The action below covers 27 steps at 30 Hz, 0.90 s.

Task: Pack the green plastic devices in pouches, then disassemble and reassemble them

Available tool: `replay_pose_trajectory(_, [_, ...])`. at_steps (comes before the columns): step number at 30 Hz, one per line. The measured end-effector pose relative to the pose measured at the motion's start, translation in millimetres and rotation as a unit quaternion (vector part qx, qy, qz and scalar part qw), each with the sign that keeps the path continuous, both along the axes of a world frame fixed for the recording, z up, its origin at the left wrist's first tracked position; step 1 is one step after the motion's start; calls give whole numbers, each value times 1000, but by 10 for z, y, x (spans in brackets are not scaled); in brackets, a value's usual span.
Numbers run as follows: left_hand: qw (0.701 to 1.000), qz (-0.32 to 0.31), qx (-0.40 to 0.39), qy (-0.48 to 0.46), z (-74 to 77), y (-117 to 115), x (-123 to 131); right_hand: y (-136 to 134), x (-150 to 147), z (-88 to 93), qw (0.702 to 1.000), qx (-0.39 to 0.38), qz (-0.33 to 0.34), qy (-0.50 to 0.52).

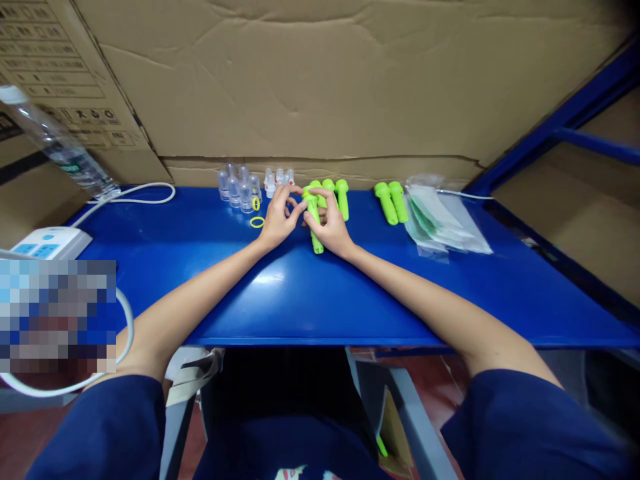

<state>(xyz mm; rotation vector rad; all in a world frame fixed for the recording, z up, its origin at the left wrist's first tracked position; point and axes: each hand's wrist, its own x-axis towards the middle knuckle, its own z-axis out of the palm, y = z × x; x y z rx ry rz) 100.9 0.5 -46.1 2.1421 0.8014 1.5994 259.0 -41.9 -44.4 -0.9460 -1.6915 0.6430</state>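
Note:
Above the middle of the blue table, my right hand (331, 223) is wrapped round a bright green handle-shaped piece (315, 230), whose lower end points toward me. My left hand (281, 219) touches the top of that piece with thumb and fingers pressed together at a yellow ring (306, 194). Behind my right hand stand several more green pieces (343, 199). Two yellow rings (257, 222) are left of my left hand, one flat on the table and one near the clear plastic cups (233, 190). Small clear parts with red spots (271, 181) stand behind my left hand.
Two green pieces (389, 203) and plastic bags (440, 220) lie on the right of the blue table (310, 313). At the left are a power strip (55, 243), a white cable (145, 193) and a leaning water bottle (65, 150). Cardboard (300, 80) walls the back.

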Motion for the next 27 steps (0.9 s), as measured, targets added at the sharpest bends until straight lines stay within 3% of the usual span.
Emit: replay_pose_trajectory(27, [995, -57, -76, -14, -9, 58, -36, 78, 47, -76, 1000, -4, 18, -6])
